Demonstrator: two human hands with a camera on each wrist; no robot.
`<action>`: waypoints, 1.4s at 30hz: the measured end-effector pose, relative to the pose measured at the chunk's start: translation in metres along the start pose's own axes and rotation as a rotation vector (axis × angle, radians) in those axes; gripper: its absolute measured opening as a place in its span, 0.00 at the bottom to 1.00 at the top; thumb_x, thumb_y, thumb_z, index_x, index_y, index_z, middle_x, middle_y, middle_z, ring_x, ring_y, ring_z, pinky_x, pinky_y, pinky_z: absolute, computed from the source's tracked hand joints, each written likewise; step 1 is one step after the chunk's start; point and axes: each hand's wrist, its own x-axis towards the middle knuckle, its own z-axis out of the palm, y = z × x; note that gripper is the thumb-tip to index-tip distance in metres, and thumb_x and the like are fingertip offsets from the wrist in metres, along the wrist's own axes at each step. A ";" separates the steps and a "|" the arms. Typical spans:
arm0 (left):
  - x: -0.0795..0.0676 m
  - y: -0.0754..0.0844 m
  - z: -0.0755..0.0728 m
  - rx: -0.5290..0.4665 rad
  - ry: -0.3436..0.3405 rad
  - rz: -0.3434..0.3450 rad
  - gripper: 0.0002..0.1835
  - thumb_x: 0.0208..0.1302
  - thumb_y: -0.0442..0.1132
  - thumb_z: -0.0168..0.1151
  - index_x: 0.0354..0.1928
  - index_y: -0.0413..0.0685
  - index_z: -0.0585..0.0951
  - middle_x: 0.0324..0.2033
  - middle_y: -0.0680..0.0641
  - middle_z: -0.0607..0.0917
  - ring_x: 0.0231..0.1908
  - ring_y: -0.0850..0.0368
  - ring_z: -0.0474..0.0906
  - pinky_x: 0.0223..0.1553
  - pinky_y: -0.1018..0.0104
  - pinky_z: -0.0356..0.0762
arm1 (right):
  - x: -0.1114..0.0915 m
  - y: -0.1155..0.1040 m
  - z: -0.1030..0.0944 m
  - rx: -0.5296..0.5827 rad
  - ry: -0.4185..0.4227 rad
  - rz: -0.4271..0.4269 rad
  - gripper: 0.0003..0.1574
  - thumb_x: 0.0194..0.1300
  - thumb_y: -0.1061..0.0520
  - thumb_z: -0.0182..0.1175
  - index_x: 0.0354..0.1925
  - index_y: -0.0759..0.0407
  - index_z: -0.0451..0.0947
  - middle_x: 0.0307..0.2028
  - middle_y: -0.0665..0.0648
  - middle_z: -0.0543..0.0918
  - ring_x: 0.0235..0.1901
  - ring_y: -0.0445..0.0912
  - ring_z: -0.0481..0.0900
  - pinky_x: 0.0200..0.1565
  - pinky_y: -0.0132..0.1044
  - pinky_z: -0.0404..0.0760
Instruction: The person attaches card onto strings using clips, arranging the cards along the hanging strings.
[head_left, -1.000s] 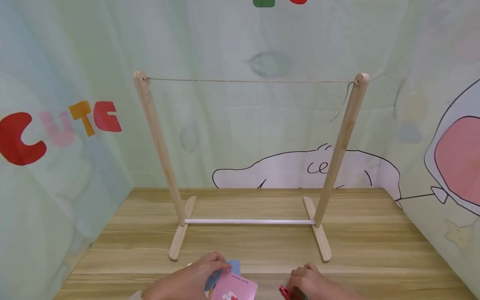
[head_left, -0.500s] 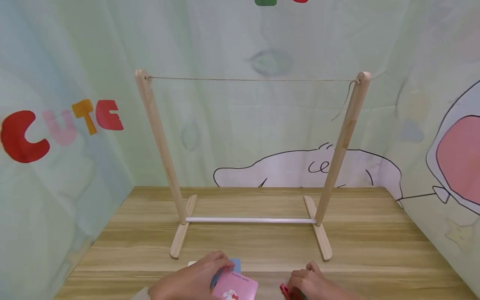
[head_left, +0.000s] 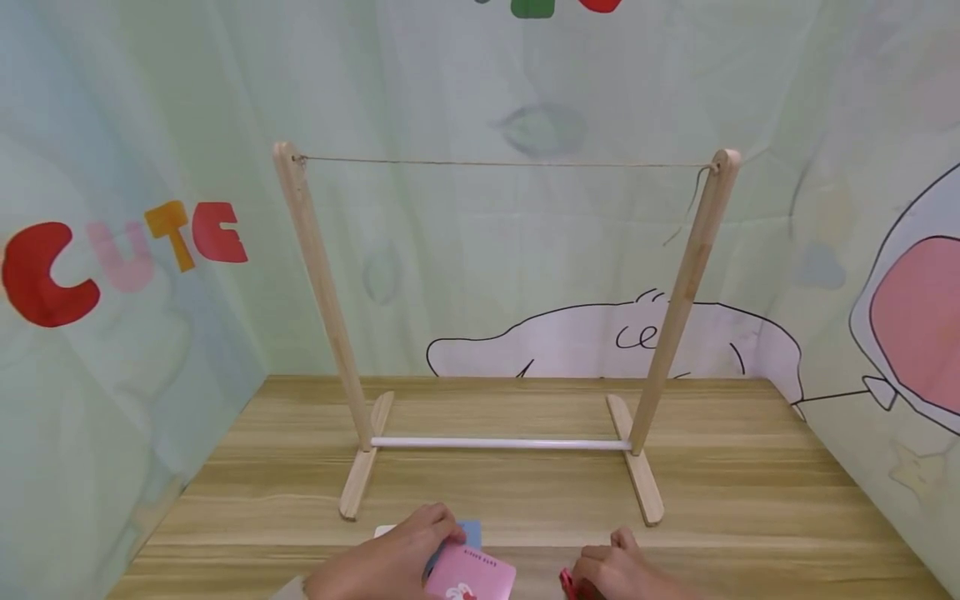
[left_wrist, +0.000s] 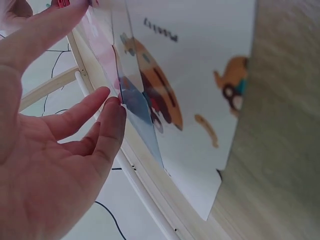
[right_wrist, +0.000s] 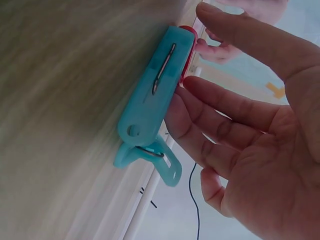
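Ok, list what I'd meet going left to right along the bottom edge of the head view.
Sleeve → left hand → pink card → red clip → right hand.

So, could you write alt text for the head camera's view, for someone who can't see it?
A person's left hand touches a pink card overlapping a blue card, while the right hand is at a red clip, on a wood-grain table. Beyond them stands a wooden frame with a string tied across its top, before a pale cartoon backdrop.
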 end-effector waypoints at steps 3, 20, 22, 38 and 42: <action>0.000 -0.001 0.001 0.007 0.006 0.008 0.26 0.62 0.58 0.68 0.50 0.46 0.78 0.45 0.58 0.71 0.47 0.66 0.70 0.45 0.76 0.74 | 0.001 -0.001 0.001 -0.035 0.017 0.001 0.17 0.43 0.48 0.76 0.25 0.47 0.76 0.24 0.38 0.73 0.27 0.26 0.68 0.31 0.29 0.48; 0.003 0.002 -0.004 -0.039 -0.051 -0.097 0.24 0.59 0.60 0.69 0.49 0.53 0.77 0.44 0.61 0.69 0.44 0.68 0.70 0.40 0.76 0.74 | 0.004 -0.003 0.002 0.013 -0.046 0.085 0.19 0.50 0.46 0.73 0.23 0.47 0.70 0.21 0.35 0.61 0.24 0.25 0.57 0.32 0.29 0.48; 0.004 0.002 -0.004 -0.031 -0.050 -0.102 0.25 0.58 0.60 0.71 0.48 0.54 0.77 0.43 0.61 0.69 0.43 0.69 0.69 0.40 0.76 0.73 | 0.003 -0.002 0.002 0.020 -0.047 0.084 0.18 0.51 0.46 0.73 0.23 0.47 0.72 0.22 0.35 0.62 0.24 0.25 0.57 0.32 0.29 0.47; 0.006 -0.003 -0.005 0.041 -0.050 -0.045 0.28 0.52 0.56 0.77 0.47 0.52 0.75 0.42 0.59 0.69 0.42 0.68 0.68 0.44 0.74 0.74 | -0.001 0.001 0.004 -0.026 0.020 0.021 0.16 0.47 0.51 0.75 0.24 0.48 0.75 0.23 0.37 0.69 0.26 0.26 0.65 0.31 0.28 0.48; 0.007 -0.006 -0.005 0.019 -0.050 -0.027 0.28 0.52 0.55 0.77 0.48 0.51 0.75 0.42 0.58 0.68 0.43 0.68 0.68 0.43 0.75 0.73 | -0.001 0.003 0.003 -0.067 0.022 0.009 0.17 0.45 0.49 0.77 0.25 0.48 0.76 0.24 0.38 0.70 0.26 0.27 0.66 0.31 0.28 0.50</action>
